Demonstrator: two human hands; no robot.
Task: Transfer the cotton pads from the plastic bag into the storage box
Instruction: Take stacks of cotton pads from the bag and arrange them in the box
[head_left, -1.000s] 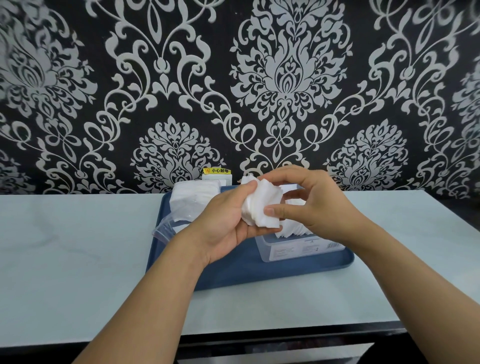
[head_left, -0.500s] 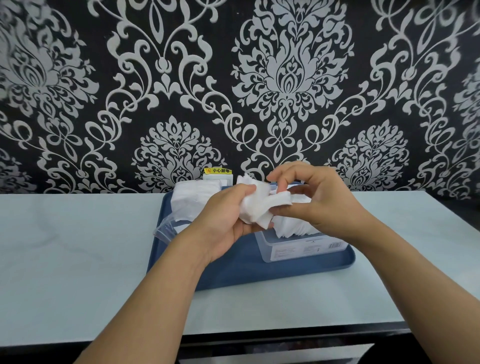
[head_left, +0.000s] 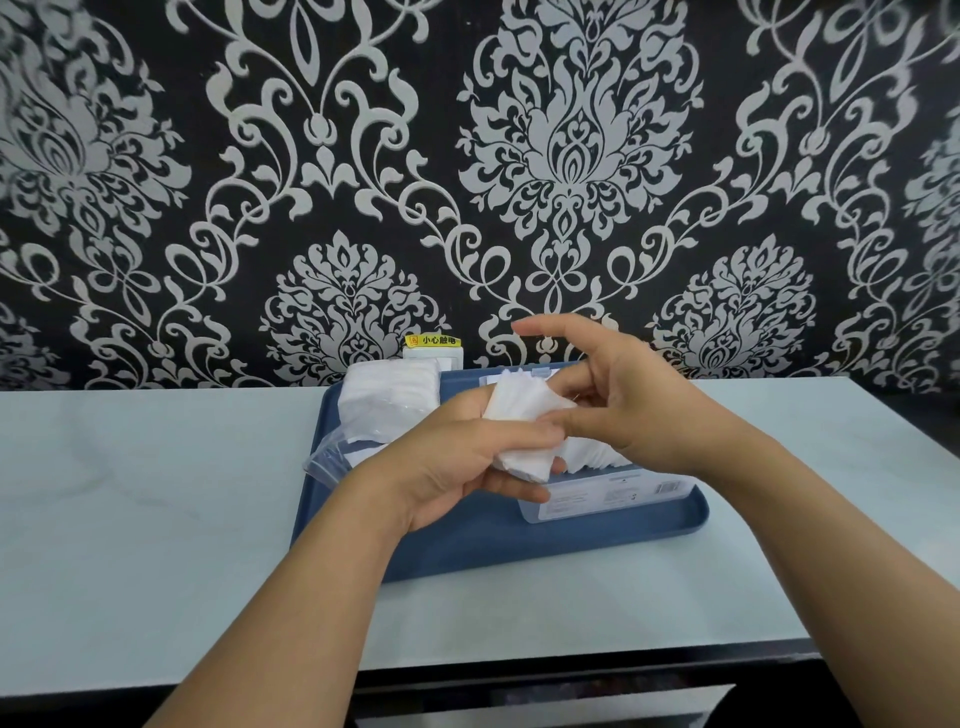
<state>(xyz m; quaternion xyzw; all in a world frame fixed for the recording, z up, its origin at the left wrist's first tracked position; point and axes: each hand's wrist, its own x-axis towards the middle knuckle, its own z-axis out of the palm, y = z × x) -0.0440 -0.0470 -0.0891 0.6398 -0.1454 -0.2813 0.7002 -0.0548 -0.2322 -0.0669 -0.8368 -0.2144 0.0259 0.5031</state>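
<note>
My left hand (head_left: 457, 457) grips a stack of white cotton pads (head_left: 519, 431) above the blue tray (head_left: 467, 545), its thumb pressed across the front. My right hand (head_left: 634, 405) hovers at the stack's right edge; thumb and middle fingertip touch the pads and the index finger sticks up and away. Behind my hands stands the clear storage box (head_left: 597, 501) with a printed label, white pads (head_left: 592, 457) showing inside it. The plastic bag (head_left: 384, 405), still holding pads, lies at the tray's back left, its open mouth towards me.
The tray sits on a pale table (head_left: 156, 493) against a patterned black-and-silver wall. A white socket with a yellow warning label (head_left: 434, 347) is on the wall just behind the bag. The table's near edge (head_left: 571, 670) runs below my forearms.
My right hand has let go of its pinch on the stack and lifted, the index finger now raised. My left hand keeps the pads and has turned them slightly lower.
</note>
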